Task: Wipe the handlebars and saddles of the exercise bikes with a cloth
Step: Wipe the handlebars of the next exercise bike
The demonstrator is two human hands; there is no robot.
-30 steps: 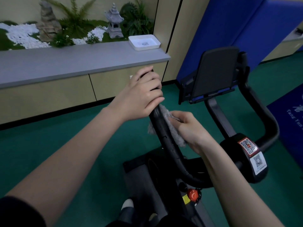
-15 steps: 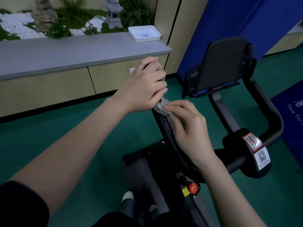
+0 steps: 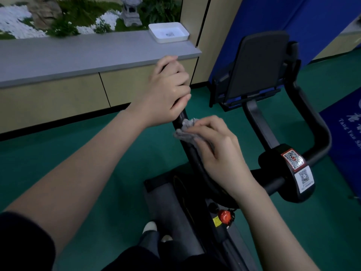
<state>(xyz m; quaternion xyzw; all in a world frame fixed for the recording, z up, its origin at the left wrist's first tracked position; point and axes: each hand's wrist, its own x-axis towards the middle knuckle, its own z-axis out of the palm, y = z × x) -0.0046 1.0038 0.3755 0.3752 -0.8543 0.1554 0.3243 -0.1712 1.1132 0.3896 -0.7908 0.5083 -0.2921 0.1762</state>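
A black exercise bike stands below me. My left hand (image 3: 168, 90) grips the upper end of its left handlebar (image 3: 192, 159). Just below it, my right hand (image 3: 216, 151) holds a crumpled grey cloth (image 3: 185, 130) wrapped against the same bar, fingers curled round bar and cloth. The right handlebar (image 3: 318, 133) curves up bare on the right. The black tablet holder (image 3: 259, 63) rises between the bars, above a hub (image 3: 287, 173) with QR stickers. No saddle is in view.
A grey counter (image 3: 78, 53) over beige cabinets runs along the left, carrying a white tray (image 3: 169, 33) and a rock garden with a stone lantern (image 3: 130, 11). Blue mats (image 3: 273, 20) lean behind the bike. A red knob (image 3: 224, 216) sits on the frame; my foot (image 3: 149, 226) rests on green floor.
My right hand with the cloth slid up the left handlebar from lower down to just under my left hand, and stays there. My left hand keeps its grip.
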